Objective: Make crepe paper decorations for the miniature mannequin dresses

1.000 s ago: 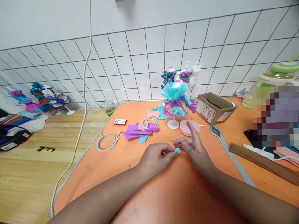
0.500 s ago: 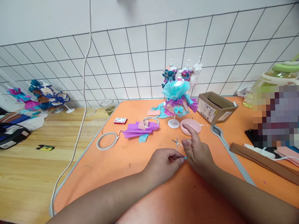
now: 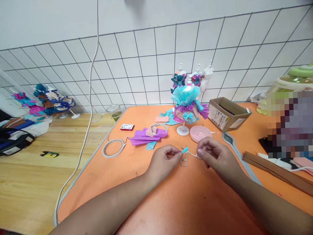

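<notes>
My left hand (image 3: 166, 163) pinches a small rolled bit of bright blue crepe paper (image 3: 185, 150) between thumb and forefinger. Just right of it is my right hand (image 3: 216, 160), its fingers curled in with the thumb against them; what they hold, if anything, is hidden. Small metal scissors (image 3: 184, 162) lie with spread handles between the hands, one handle running to my right fingertips; I cannot tell whether they touch. Beyond the hands stands a small dress form (image 3: 186, 99) dressed in blue and purple crepe paper, with a pink round dish (image 3: 199, 133) beside its base.
Purple crepe paper (image 3: 144, 136), a tape roll (image 3: 113, 148) and a small red-and-white box (image 3: 127, 127) lie on the left of the orange table. A cardboard box (image 3: 228, 115) sits at the back right, brown paper strips (image 3: 279, 173) nearer. A white cable (image 3: 90, 95) hangs at left.
My hands have moved apart, the right one drawing rightward and curling its raised forefinger. The left has moved forward, still pinching the blue paper. More of the scissors now shows.
</notes>
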A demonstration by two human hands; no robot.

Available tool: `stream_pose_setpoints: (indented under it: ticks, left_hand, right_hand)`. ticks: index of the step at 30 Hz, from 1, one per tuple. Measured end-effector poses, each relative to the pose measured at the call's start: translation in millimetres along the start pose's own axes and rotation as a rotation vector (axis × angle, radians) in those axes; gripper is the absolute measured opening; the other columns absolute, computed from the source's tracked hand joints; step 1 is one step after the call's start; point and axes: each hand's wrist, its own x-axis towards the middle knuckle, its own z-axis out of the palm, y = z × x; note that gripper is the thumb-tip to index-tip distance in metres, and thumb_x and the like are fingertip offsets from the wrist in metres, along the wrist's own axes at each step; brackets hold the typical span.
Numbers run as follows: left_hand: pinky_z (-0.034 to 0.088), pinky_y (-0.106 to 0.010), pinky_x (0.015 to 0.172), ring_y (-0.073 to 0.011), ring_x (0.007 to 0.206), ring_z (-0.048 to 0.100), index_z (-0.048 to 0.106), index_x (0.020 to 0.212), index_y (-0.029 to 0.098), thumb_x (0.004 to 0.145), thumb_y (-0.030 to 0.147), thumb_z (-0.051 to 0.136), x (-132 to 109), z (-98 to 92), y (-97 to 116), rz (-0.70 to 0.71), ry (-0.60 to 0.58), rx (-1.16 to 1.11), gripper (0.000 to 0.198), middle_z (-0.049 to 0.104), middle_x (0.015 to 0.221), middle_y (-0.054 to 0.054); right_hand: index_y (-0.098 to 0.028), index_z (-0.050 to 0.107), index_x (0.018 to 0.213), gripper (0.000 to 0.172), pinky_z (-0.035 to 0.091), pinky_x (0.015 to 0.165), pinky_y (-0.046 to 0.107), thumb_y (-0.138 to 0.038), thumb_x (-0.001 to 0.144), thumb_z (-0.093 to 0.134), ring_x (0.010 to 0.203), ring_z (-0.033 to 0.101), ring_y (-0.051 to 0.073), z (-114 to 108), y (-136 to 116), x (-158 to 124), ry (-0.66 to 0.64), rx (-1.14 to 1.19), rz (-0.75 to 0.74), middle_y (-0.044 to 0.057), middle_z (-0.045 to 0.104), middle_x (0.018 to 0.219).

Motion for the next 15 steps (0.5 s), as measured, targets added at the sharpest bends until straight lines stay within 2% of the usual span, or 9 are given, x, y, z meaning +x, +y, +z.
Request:
stream_pose_setpoints:
  ticks: [2,4,6,11,15]
  left_hand:
    - [0.048,-0.022,0.065,-0.0139,0.07,0.064,0.065,0.075,0.014,0.077,0.028,0.064,1.5,-3.8,2.7,0.009,0.052,0.027,0.014,0.071,0.076,-0.004]
    - [0.048,-0.022,0.064,-0.0136,0.069,0.063,0.066,0.074,0.014,0.077,0.028,0.063,1.3,-4.9,3.6,0.021,0.064,0.041,0.014,0.07,0.075,-0.004]
    - [0.048,-0.022,0.064,-0.0135,0.068,0.063,0.066,0.074,0.014,0.078,0.029,0.063,0.4,-4.2,2.8,0.027,0.053,0.039,0.015,0.07,0.075,-0.003]
    - [0.047,-0.022,0.064,-0.0132,0.069,0.063,0.067,0.076,0.014,0.079,0.029,0.062,0.7,-2.9,-0.5,0.027,0.045,0.046,0.016,0.07,0.076,-0.003]
    - [0.048,-0.022,0.064,-0.0135,0.068,0.063,0.066,0.074,0.014,0.078,0.029,0.062,1.6,-2.7,-1.9,0.028,0.057,0.075,0.016,0.07,0.075,-0.003]
  right_hand:
    - [-0.02,0.055,0.074,0.032,0.035,0.044,0.02,-0.05,0.083,0.058,0.05,0.038,0.009,-0.9,0.4,0.1,-0.22,0.011,0.166,-0.004,0.04,0.059]
    - [-0.018,0.056,0.07,0.037,0.033,0.043,0.019,-0.053,0.083,0.058,0.048,0.035,0.008,1.5,3.7,0.9,-0.3,0.039,0.25,-0.005,0.037,0.056]
    - [-0.018,0.059,0.072,0.037,0.033,0.042,0.019,-0.053,0.082,0.058,0.047,0.035,0.007,4.9,7.7,2.1,-0.31,0.115,0.275,-0.005,0.039,0.056]
    - [-0.02,0.063,0.093,0.032,0.038,0.039,0.018,-0.047,0.078,0.066,0.048,0.039,0.007,8.1,12.9,3.2,-0.319,0.349,0.276,-0.004,0.048,0.066]
    - [-0.018,0.065,0.084,0.029,0.041,0.04,0.019,-0.045,0.074,0.071,0.047,0.04,0.006,10.7,15.8,2.3,-0.26,0.3,0.318,-0.004,0.05,0.067]
